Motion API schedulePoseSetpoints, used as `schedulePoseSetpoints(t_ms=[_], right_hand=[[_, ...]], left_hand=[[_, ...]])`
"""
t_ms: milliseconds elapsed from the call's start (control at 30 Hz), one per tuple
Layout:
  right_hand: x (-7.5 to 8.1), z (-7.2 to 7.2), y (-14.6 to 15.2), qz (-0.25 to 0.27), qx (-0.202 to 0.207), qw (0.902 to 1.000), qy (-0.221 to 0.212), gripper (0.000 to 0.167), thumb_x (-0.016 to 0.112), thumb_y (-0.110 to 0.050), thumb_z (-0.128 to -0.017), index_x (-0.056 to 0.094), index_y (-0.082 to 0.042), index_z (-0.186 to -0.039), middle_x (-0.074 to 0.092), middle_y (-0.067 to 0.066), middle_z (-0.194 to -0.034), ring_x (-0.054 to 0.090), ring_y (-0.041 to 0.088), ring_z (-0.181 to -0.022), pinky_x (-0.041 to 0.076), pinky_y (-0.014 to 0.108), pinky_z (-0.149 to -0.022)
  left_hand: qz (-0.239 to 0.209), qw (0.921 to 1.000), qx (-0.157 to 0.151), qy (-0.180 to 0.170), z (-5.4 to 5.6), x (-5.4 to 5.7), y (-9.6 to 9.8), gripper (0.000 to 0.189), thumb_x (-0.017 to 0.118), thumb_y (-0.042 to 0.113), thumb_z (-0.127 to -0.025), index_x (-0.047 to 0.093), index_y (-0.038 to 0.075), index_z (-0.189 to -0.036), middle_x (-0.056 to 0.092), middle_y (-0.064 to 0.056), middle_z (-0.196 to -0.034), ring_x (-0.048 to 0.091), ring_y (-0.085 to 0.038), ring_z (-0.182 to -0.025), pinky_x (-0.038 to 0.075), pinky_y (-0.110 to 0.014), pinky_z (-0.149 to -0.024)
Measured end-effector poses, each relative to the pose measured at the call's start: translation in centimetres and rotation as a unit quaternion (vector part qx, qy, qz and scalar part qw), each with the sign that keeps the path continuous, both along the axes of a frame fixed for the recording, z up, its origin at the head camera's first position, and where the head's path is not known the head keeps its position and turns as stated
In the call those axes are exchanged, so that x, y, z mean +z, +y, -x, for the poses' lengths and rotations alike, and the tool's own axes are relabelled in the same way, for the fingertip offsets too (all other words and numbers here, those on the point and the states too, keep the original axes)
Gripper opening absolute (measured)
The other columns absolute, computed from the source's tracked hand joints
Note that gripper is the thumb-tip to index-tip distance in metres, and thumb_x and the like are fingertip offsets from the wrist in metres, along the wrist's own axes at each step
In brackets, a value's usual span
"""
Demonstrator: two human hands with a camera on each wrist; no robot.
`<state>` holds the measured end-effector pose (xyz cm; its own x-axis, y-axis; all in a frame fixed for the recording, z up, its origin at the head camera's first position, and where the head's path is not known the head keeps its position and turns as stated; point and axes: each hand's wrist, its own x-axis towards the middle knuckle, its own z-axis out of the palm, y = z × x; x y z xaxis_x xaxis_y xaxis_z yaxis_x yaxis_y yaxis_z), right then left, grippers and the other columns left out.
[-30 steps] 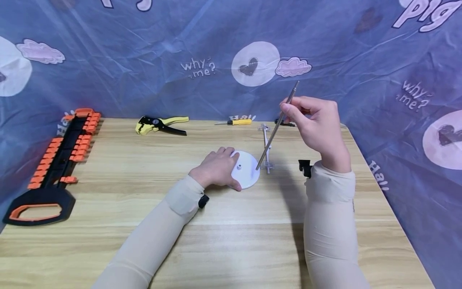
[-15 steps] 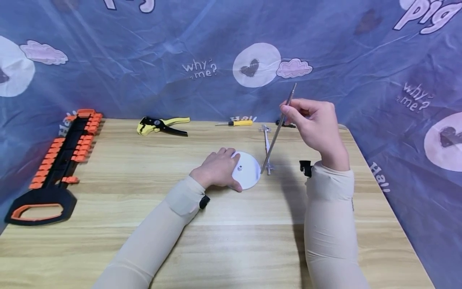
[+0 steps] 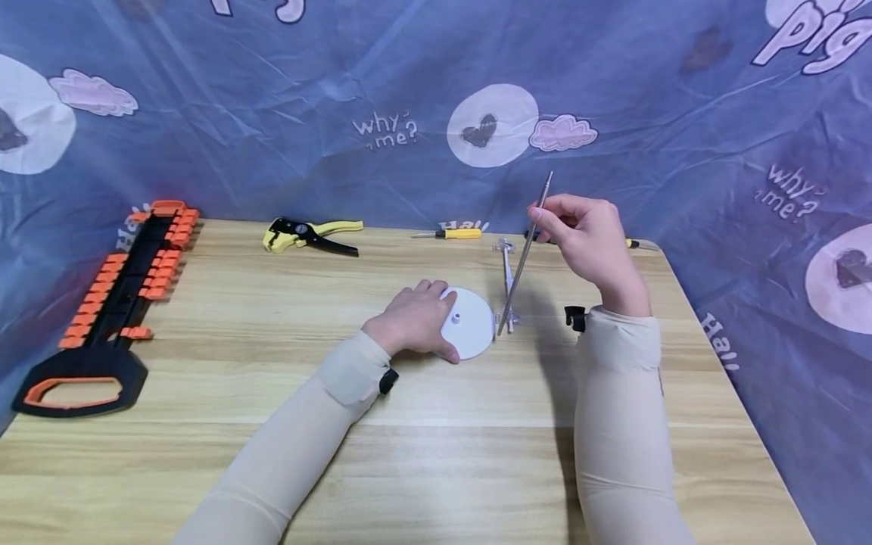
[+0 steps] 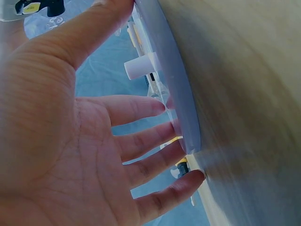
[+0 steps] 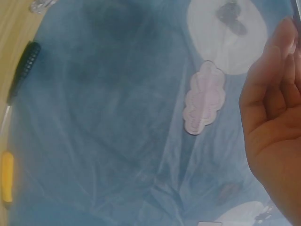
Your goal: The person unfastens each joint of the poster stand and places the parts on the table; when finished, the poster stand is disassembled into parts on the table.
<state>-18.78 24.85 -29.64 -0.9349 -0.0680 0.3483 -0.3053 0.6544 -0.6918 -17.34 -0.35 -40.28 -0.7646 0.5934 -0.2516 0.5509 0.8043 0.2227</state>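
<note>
A white round base with a short central peg lies on the wooden table. My left hand holds it by the rim; in the left wrist view the thumb and fingers span the disc from opposite sides. Between thumb and fingertips my right hand pinches a thin metal rod, tilted, its lower end just right of the base. Close behind that end lies a slender white piece with clear ends. In the right wrist view, my right hand shows only partly.
A yellow-black wire stripper and a yellow-handled screwdriver lie along the back edge. An orange-black rack stands at the left. Behind the right hand is another tool with a yellow end. Blue printed cloth hangs behind the table.
The rod's lower end has moved off the base's right rim to just beside it, and the rod stands a little steeper. My right hand has lowered slightly; my left hand keeps its hold.
</note>
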Motion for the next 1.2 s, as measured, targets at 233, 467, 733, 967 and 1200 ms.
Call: schedulePoseSetpoints(t_ms=[233,467,733,967,1200], right_hand=[[-1.3,1.2,0.4,0.004,-0.005,0.9989,-0.046,0.025,0.073,-0.031,-0.103,0.081,-0.007,-0.104,0.074,-0.003,-0.073,0.067,0.004,-0.066,0.043,0.021,-0.061],[-2.5,2.0,0.8,-0.014,-0.007,0.9970,-0.076,0.029,0.070,-0.034,-0.105,0.079,-0.007,-0.103,0.076,0.004,-0.077,0.067,0.007,-0.067,0.044,0.024,-0.063],[-3.1,2.4,1.2,-0.037,-0.010,0.9933,-0.109,0.030,0.066,-0.036,-0.106,0.079,-0.009,-0.107,0.077,0.008,-0.083,0.071,0.015,-0.072,0.043,0.028,-0.062],[-3.6,2.9,1.5,-0.046,-0.012,0.9918,-0.118,0.030,0.064,-0.035,-0.108,0.078,-0.009,-0.109,0.077,0.010,-0.086,0.069,0.009,-0.070,0.043,0.029,-0.062],[-4.3,3.4,1.9,-0.042,-0.017,0.9896,-0.136,0.030,0.064,-0.034,-0.108,0.078,-0.007,-0.111,0.076,0.012,-0.088,0.070,0.014,-0.072,0.043,0.030,-0.062]], left_hand=[[-0.001,1.0000,0.001,-0.003,0.0,0.1,-0.1,0.117,0.085,0.071,-0.077,0.039,0.007,-0.164,0.040,-0.015,-0.166,0.043,-0.034,-0.147,0.044,-0.054,-0.115],[-0.004,1.0000,0.001,-0.003,-0.1,0.2,-0.1,0.116,0.085,0.070,-0.077,0.039,0.007,-0.163,0.039,-0.015,-0.167,0.043,-0.034,-0.147,0.043,-0.055,-0.116],[-0.005,1.0000,0.000,-0.003,-0.1,0.1,-0.1,0.116,0.085,0.070,-0.077,0.040,0.007,-0.163,0.040,-0.015,-0.166,0.043,-0.034,-0.147,0.043,-0.055,-0.115],[-0.004,1.0000,-0.002,-0.002,0.0,0.0,-0.1,0.116,0.085,0.070,-0.077,0.040,0.007,-0.163,0.040,-0.015,-0.166,0.043,-0.034,-0.147,0.043,-0.055,-0.116],[-0.003,1.0000,0.000,-0.004,0.0,0.1,0.0,0.117,0.085,0.070,-0.077,0.039,0.007,-0.163,0.040,-0.016,-0.166,0.043,-0.034,-0.147,0.044,-0.055,-0.115]])
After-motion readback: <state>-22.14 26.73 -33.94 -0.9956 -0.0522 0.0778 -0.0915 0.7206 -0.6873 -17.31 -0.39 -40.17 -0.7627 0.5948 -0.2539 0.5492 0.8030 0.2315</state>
